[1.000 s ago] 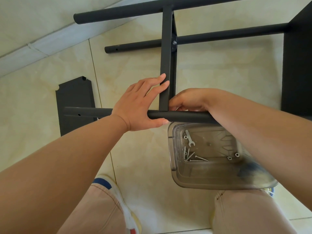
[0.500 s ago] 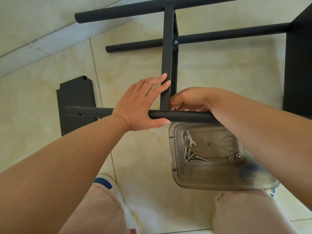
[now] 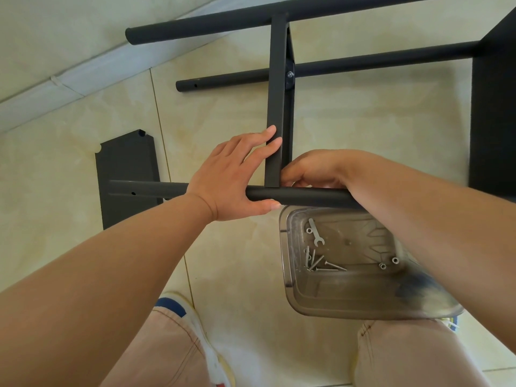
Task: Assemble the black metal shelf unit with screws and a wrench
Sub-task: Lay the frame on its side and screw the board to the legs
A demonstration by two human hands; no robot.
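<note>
Black metal shelf frame lies on its side on floor tiles; left hand has straight fingers on crossbar w/ thumb under near tube, right hand curls fingers at the joint, can't tell what it pinches. Clear tray w/ wrench & screws sits just below tube; spare panel left, open floor between tubes. Vs 1 s ago: hands & parts unchanged.

The right hand's fingertips are hidden behind the black crossbar; whatever they pinch cannot be seen.
</note>
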